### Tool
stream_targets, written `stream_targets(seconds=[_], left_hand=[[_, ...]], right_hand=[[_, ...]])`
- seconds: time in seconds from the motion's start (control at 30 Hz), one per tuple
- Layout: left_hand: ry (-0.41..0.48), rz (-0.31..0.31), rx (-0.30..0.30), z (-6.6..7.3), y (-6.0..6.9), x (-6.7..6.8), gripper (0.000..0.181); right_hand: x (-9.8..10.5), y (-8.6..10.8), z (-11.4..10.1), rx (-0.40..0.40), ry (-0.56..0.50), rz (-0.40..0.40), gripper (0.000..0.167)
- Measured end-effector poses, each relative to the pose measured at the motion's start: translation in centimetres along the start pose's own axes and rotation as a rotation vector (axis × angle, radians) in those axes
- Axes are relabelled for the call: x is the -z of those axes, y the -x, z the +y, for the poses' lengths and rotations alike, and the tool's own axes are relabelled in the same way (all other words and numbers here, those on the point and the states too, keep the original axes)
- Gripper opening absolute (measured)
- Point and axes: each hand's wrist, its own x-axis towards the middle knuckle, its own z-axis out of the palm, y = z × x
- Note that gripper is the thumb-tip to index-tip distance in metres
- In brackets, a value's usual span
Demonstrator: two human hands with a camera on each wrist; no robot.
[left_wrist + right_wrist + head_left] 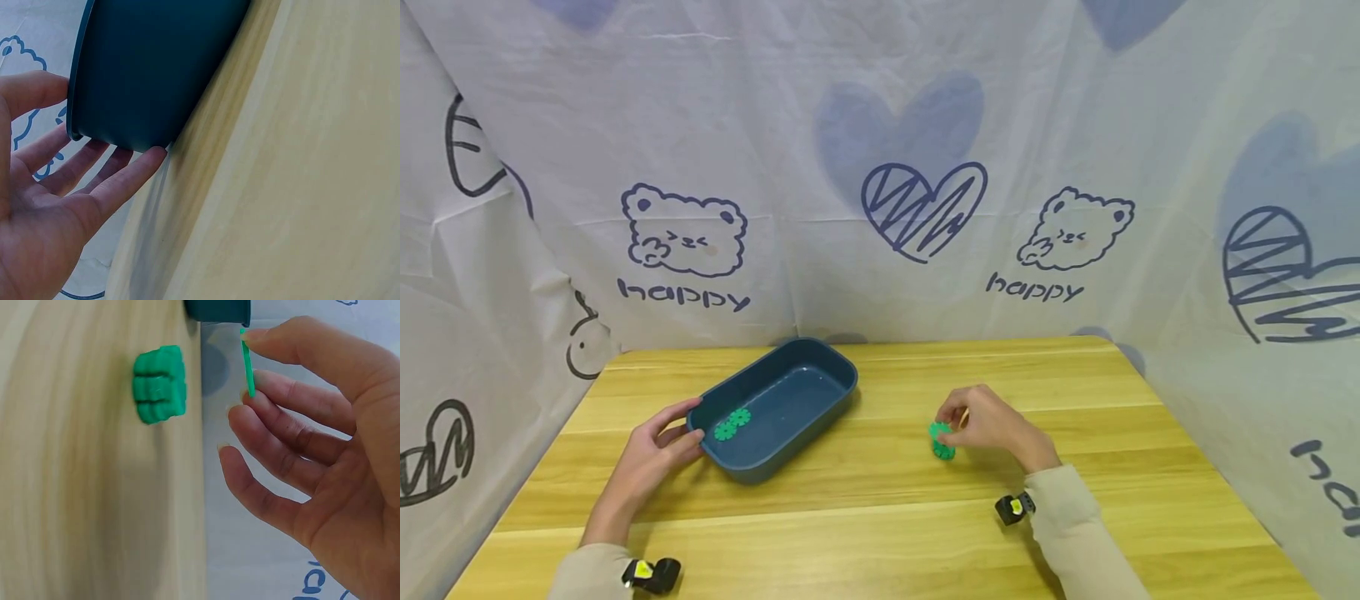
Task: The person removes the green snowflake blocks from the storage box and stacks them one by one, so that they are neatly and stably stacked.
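My left hand (651, 454) holds the near-left end of a dark blue plastic bin (808, 440). In the left wrist view its thumb meets the rim while the other fingers (125, 181) spread along the outer wall. Two green snowflake-shaped plastic discs (732, 423) lie inside the bin, at the end by that hand. My right hand (988, 421) pinches one thin green disc (248, 365) between thumb and fingertips, edge-on in the right wrist view. Just below it a short stack of like discs (160, 384) stands on the table, apart from the held one.
The wood-grain table (865, 533) carries the bin left of centre. Behind and at both sides hangs a white cloth (805, 167) with hearts and bear drawings. A small black camera (1015, 508) sits on the right wrist, another (655, 575) on the left.
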Motion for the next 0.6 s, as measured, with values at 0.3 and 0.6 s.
stream_targets(seconds=[0.3, 0.6], left_hand=[[-0.003, -0.003, 0.007, 0.0, 0.0, 0.0, 0.064], [-0.016, 0.001, -0.001, 0.0, 0.0, 0.0, 0.063]], right_hand=[[-0.5, 0.4, 1.2, -0.061, -0.037, -0.035, 0.019], [-0.9, 0.5, 2.3, -0.041, -0.041, -0.031, 0.017]])
